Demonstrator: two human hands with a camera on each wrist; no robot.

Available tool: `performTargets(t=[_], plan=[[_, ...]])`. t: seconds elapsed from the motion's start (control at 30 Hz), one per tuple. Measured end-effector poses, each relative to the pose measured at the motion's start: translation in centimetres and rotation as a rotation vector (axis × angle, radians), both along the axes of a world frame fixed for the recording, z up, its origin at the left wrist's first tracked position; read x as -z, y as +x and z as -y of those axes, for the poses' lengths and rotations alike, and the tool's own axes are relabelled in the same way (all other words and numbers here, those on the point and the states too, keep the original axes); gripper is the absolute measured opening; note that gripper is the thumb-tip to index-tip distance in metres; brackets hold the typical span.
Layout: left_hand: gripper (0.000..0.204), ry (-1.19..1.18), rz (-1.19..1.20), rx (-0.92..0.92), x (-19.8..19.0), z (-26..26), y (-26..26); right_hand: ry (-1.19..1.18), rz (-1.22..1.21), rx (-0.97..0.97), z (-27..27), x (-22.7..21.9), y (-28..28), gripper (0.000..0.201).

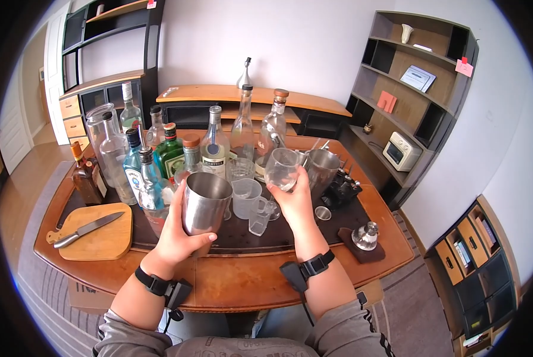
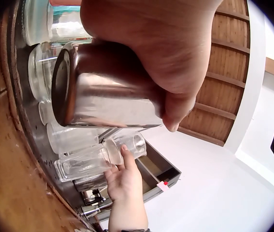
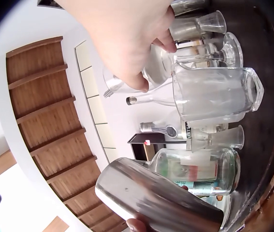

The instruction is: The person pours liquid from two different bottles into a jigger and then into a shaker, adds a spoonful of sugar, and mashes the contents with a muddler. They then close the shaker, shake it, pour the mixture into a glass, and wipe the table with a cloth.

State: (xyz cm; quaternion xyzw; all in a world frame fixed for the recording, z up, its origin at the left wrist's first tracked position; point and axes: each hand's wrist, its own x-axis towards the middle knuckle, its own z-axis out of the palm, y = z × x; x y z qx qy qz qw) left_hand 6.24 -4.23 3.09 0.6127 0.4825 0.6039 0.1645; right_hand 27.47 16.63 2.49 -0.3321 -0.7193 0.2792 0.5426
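My left hand [image 1: 174, 241] grips a steel shaker tin [image 1: 206, 208], fingers and thumb wrapped around its side, its open mouth upward above the table's near part. With fingers and thumb, my right hand [image 1: 294, 199] holds a clear stemmed glass [image 1: 282, 166] by its bowl. In the right wrist view the glass's round foot [image 3: 232, 50] shows beyond the fingers. Between the hands stand a translucent plastic cup [image 1: 247, 199] and a small thick-walled clear glass [image 1: 258, 221]. A clear tumbler [image 1: 241, 169] stands behind them.
Several liquor bottles [image 1: 170, 152] crowd the table's left and back. On the left lies a cutting board [image 1: 109, 241] with a knife [image 1: 91, 228]. A larger steel tin [image 1: 324, 172], a small metal cup [image 1: 323, 213] and a silver-topped vessel [image 1: 365, 236] on a dark mat stand right.
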Motion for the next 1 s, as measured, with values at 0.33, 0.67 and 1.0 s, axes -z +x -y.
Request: performTargets(t=[0.33,0.67,1.0], plan=[[0.121,-0.023,-0.004,0.022,-0.3,0.2,0.6,0.022,-0.006,-0.035,-0.4,0.6,-0.4,0.090],[0.121,-0.012,-0.004,0.028,-0.2,0.1,0.4,-0.024,-0.225,-0.248,-1.1,1.7,-1.4,0.087],[0.120,0.002,0.000,0.025,-0.5,0.3,0.5,0.027,0.180,0.153,2.9,-3.2,2.0,0.078]])
